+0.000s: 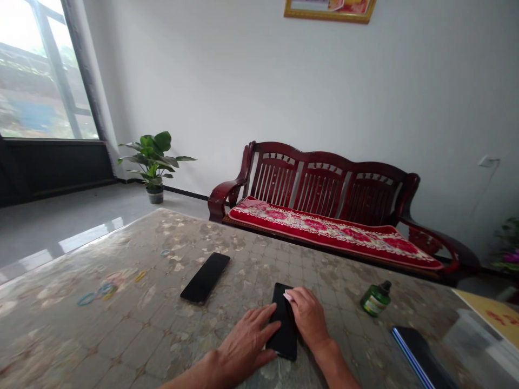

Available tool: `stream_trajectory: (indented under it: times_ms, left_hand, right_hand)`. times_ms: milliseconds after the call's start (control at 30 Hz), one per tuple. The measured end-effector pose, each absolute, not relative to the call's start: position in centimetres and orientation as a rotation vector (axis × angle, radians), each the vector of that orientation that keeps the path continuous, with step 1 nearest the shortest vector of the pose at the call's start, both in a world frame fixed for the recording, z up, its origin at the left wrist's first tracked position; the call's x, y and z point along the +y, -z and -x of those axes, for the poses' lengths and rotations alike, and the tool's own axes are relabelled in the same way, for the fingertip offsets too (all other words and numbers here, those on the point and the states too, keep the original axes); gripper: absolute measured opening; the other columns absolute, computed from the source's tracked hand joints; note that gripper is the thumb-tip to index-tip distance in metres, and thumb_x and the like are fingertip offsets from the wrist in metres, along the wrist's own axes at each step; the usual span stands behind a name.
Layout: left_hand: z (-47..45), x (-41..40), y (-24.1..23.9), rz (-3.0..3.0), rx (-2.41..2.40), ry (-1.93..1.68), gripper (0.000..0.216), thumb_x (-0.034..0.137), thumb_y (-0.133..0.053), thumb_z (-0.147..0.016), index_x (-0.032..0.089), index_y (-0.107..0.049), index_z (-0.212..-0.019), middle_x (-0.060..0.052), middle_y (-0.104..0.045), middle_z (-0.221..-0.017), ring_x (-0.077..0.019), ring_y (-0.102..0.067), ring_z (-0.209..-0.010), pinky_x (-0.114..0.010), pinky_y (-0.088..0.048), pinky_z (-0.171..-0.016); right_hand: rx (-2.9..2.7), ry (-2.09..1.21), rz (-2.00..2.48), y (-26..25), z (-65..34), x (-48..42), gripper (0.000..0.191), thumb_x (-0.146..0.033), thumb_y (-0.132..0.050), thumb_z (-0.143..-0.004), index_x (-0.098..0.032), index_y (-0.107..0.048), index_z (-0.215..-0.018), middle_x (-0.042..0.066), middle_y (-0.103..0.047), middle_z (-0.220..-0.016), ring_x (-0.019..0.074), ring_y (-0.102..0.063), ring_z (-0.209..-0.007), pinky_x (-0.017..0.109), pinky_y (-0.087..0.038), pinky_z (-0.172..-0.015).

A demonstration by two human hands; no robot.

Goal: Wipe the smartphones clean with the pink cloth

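The left hand (249, 337) splays across a partly covered phone (286, 339); the right hand (310, 317) pinches a half-hidden pale scrap (287, 296).

At the lower centre, my left hand (252, 341) and right hand (311, 319) covered parts of the phone (285, 337); my grip hid some of a white scrap (288, 295). The top edge cut off the framed picture (329, 18). Lower right, the bottle label (373, 306) was unreadable.
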State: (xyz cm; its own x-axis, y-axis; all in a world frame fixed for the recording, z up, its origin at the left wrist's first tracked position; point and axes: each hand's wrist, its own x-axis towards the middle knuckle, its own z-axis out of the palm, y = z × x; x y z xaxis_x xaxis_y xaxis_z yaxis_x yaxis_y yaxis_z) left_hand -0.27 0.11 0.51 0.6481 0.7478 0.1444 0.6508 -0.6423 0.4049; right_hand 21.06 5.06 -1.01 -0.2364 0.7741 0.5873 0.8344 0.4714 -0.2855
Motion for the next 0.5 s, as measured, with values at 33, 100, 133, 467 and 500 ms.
stream_trajectory:
  times_ms: [33,100,133,467,500]
  left_hand:
    - [0.2,0.1,-0.6,-2.549,1.103,-0.436,0.051,0.028,-0.068,-0.086,0.026,-0.054,-0.134,-0.011,-0.042,-0.151,-0.033,-0.042,-0.135,-0.05,-0.036,-0.111]
    - [0.2,0.1,-0.8,-2.535,1.081,-0.432,0.051,0.028,-0.068,-0.086,0.026,-0.054,-0.135,-0.01,-0.045,-0.149,-0.033,-0.041,-0.136,-0.05,-0.035,-0.112]
    - [0.2,0.1,-0.9,-2.527,1.077,-0.429,0.052,0.028,-0.067,-0.086,0.026,-0.054,-0.135,-0.01,-0.046,-0.149,-0.033,-0.041,-0.137,-0.051,-0.034,-0.112]
    - [0.2,0.0,-1.5,-2.486,1.031,-0.438,0.052,0.026,-0.065,-0.085,0.025,-0.054,-0.136,-0.008,-0.047,-0.148,-0.0311,-0.041,-0.137,-0.049,-0.032,-0.114]
    - [0.2,0.0,-1.5,-2.483,1.027,-0.435,0.052,0.025,-0.065,-0.085,0.025,-0.054,-0.136,-0.008,-0.047,-0.148,-0.0307,-0.042,-0.137,-0.048,-0.032,-0.114]
  right_hand:
    - [-2.071,0.133,1.326,0.8,-21.1,4.8,0.026,-0.014,-0.046,-0.09,-0.026,-0.069,-0.096,0.002,-0.068,-0.088,0.0182,-0.065,-0.084,0.029,-0.049,-0.077]
    - [-2.135,0.15,1.322,0.3,-21.1,4.1,0.027,-0.012,-0.047,-0.09,-0.027,-0.068,-0.099,0.002,-0.068,-0.089,0.0185,-0.064,-0.086,0.029,-0.049,-0.078]
    - [-2.164,0.152,1.321,0.0,-21.0,3.8,0.028,-0.01,-0.047,-0.09,-0.027,-0.067,-0.101,0.002,-0.068,-0.091,0.0185,-0.064,-0.087,0.029,-0.049,-0.078]
    - [-2.272,0.214,1.285,0.4,-21.4,1.2,0.04,-0.005,-0.044,-0.091,-0.027,-0.062,-0.118,0.004,-0.069,-0.104,0.0218,-0.061,-0.095,0.035,-0.049,-0.086]
    - [-2.263,0.212,1.29,0.5,-21.4,1.7,0.04,-0.005,-0.043,-0.091,-0.027,-0.063,-0.118,0.004,-0.069,-0.104,0.0218,-0.061,-0.095,0.035,-0.048,-0.087]
